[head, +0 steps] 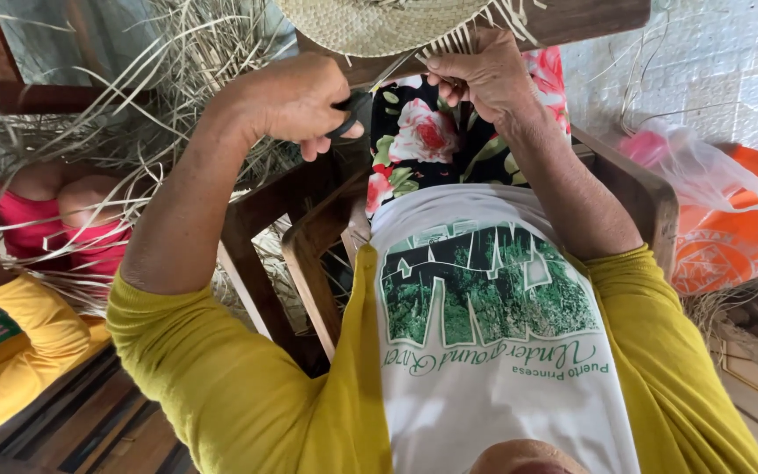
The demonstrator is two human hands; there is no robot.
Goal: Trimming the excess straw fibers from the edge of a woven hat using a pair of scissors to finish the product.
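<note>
1. The left hand (296,96) is clenched around the dark handles of a pair of scissors (350,117), at about eleven o'clock from the middle of the view; the blades point toward one o'clock, but they are mostly hidden.

2. The right hand (482,72) pinches the loose pale straw strands (449,42) that stick out from the rim of a round woven straw hat (370,25), which sits at twelve o'clock against a dark wooden board (589,19).

3. Risk, as I judge it: the scissor tips lie just beside the right hand's fingers, so a slip of the cut could nick a fingertip. The strands are thin and springy; a loose pinch could let them flick away from the blades and leave an uneven fringe.

4. A cut taken too near the rim could bite into the weave itself.

5. Room: between the forearms there is an open lane over the flowered black cloth (423,136). At nine o'clock a heap of dry straw (89,132) crowds the left elbow, and another person's yellow sleeve (19,347) lies near at eight o'clock.

6. At three o'clock the brown wooden chair arm (633,189) hems in the right forearm; an orange plastic bag (730,233) lies beyond it.
</note>
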